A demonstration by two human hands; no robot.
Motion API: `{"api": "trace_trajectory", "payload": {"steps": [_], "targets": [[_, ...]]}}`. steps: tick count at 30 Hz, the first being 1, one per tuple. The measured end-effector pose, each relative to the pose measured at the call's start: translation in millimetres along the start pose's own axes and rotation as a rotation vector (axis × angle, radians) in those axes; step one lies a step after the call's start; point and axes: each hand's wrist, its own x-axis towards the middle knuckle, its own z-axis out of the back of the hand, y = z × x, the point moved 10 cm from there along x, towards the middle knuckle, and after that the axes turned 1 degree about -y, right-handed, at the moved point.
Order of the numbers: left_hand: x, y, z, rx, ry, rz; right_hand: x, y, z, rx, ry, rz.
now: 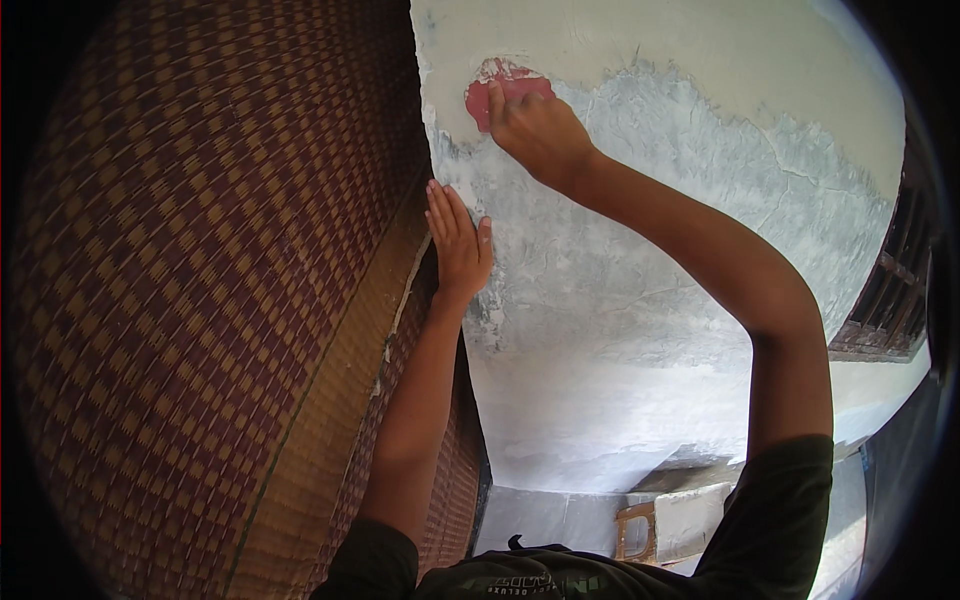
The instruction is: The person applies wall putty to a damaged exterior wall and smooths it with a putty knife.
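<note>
My right hand (538, 128) clamps a flat red plastic scraper (498, 95) against the grey, patchy plastered wall (650, 260); the blade shows just above my fingers. Below and to the left of that grip, my left hand (458, 240) lies open, fingers flat on the wall's edge, beside a brown woven mat (200, 280).

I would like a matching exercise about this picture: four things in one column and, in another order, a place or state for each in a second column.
Things:
1. right hand
2. left hand
3. woven mat
4. red pad

Places or states:
A. covers the left side, in a brown and tan check
B. rests flat at the wall's edge
C. is pressed on the wall under fingers
D. is raised high, holding the pad

Pairs: 1-D, 2-B, 3-A, 4-C
</note>
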Motion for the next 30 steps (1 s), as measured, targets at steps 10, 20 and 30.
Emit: {"api": "trace_trajectory", "payload": {"steps": [10, 20, 30], "targets": [[-2, 5, 7, 0.003, -0.033, -0.029, -8, 40, 24, 0.100, -0.129, 0.044], [-2, 11, 9, -0.009, -0.027, -0.019, -67, 111, -22, 0.125, 0.109, 0.245], [-2, 5, 5, -0.026, -0.012, -0.022, -7, 51, -27, -0.003, 0.003, 0.145]]}}
